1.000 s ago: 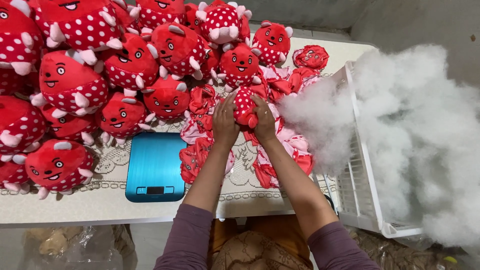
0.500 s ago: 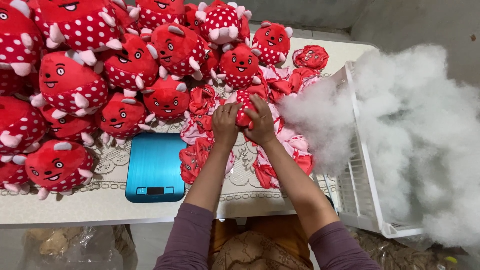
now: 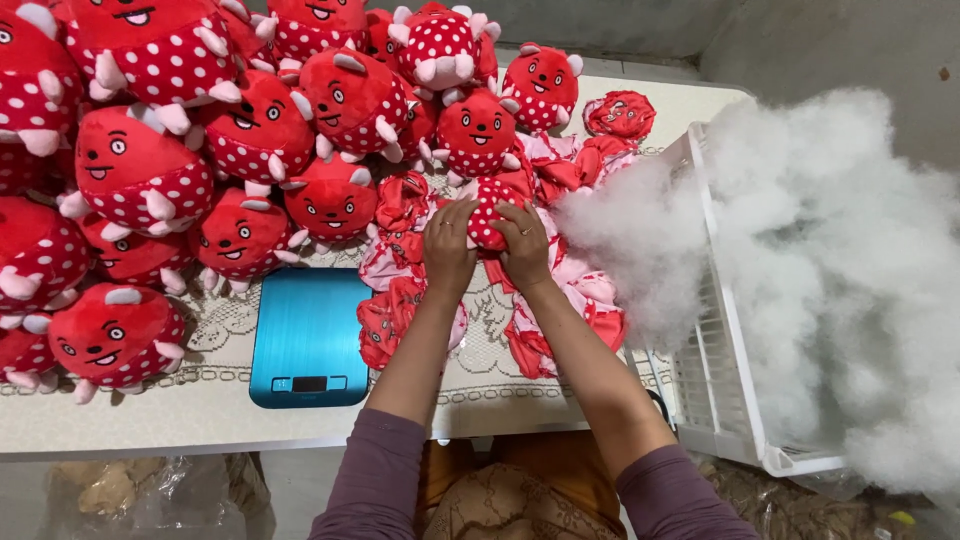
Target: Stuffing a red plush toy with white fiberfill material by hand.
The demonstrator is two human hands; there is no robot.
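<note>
Head view: left hand [image 3: 447, 243] and right hand [image 3: 522, 245] half-hide spotted toy [image 3: 487, 213].

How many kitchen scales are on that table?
1: a blue flat scale lies on the table, left of the person's left hand, below the stuffed red toys. Toys could hide others.

The spotted plush skin [image 3: 487, 212] is mostly covered by the left hand [image 3: 447, 247] and right hand [image 3: 524, 245], so its face cannot be told. The heap of stuffed red toys [image 3: 140, 170] runs off the left and far edges, and the white fibre filling [image 3: 820, 270] off the right edge, burying most of the white basket [image 3: 722, 400]. The blue scale [image 3: 308, 335] has a display too small to tell.
</note>
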